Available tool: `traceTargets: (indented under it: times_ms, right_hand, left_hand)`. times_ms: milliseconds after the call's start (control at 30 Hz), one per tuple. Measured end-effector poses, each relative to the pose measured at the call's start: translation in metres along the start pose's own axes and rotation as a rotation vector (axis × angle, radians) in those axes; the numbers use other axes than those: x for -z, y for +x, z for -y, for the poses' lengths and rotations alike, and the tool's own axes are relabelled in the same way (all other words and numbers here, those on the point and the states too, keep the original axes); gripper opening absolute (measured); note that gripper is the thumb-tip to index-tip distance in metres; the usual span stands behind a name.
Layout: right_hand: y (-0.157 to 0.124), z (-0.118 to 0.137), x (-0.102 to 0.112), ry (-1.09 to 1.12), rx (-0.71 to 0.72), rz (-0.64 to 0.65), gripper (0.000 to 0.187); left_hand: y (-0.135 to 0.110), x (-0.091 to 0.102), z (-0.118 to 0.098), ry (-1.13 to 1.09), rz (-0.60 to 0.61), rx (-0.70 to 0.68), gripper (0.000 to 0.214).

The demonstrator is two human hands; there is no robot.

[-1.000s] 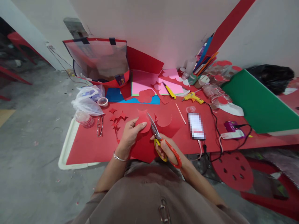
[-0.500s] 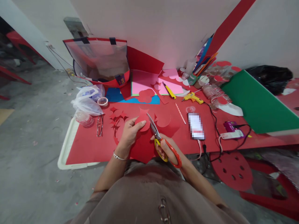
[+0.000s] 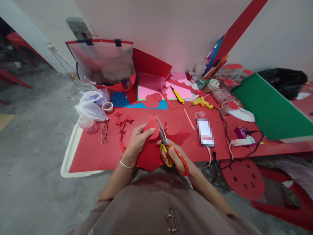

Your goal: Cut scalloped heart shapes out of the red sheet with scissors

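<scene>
Between thumb and fingers, my left hand [image 3: 140,139] pinches a piece of red paper [image 3: 151,126] with rounded cut edges. My right hand [image 3: 176,160] is wrapped round the handles of a pair of scissors [image 3: 180,159], one loop orange and the other yellow. Their blades are slightly apart, pointing up and lying against the paper's right edge. Several small star-shaped red scraps [image 3: 118,115] lie left of my hands. Beyond them a red scalloped paper shape [image 3: 153,100] rests on pink sheets [image 3: 151,85].
A yellow box cutter [image 3: 177,95], a yellow glue gun [image 3: 202,102], a striped stick [image 3: 189,118] and a phone [image 3: 205,132] with cables lie to the right. Eyeglasses [image 3: 104,131] and a white plastic bag [image 3: 91,102] are at left. A green board [image 3: 271,107] leans at far right.
My left hand and the red paper have shifted slightly right. The scissor blades look a little closer together, and the yellow loop has moved slightly left.
</scene>
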State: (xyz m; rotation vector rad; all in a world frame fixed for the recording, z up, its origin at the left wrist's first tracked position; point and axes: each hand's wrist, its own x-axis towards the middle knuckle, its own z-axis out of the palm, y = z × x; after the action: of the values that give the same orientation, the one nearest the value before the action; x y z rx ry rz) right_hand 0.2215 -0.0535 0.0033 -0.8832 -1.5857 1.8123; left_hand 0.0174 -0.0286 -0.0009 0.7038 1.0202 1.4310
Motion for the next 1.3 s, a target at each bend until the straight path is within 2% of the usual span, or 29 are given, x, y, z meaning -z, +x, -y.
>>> traceTargets:
  times_ms: [200, 667, 1000, 1200, 1300]
  right_hand:
    - [0.0002, -0.0037, -0.0017, 0.024, 0.022, -0.014, 0.061]
    - [-0.0017, 0.0032, -0.0054, 0.086, -0.034, -0.034, 0.058]
    - [-0.0030, -0.0017, -0.0057, 0.093, -0.027, -0.017, 0.059]
    - [-0.0026, -0.0007, -0.0037, 0.005, 0.018, 0.000, 0.063]
    - [-0.0027, -0.0009, -0.0026, -0.013, 0.010, 0.005, 0.063]
  left_hand:
    - [-0.0002, -0.0017, -0.0006, -0.003, -0.018, 0.011, 0.030]
    - [0.0008, 0.0024, 0.0003, 0.012, -0.085, 0.014, 0.032]
    - [-0.0002, 0.0024, 0.0003, -0.006, -0.059, -0.015, 0.028]
    - [-0.0043, -0.0009, -0.0049, 0.022, 0.007, 0.027, 0.030]
    - [-0.0050, -0.0015, -0.0054, 0.028, -0.003, 0.033, 0.032]
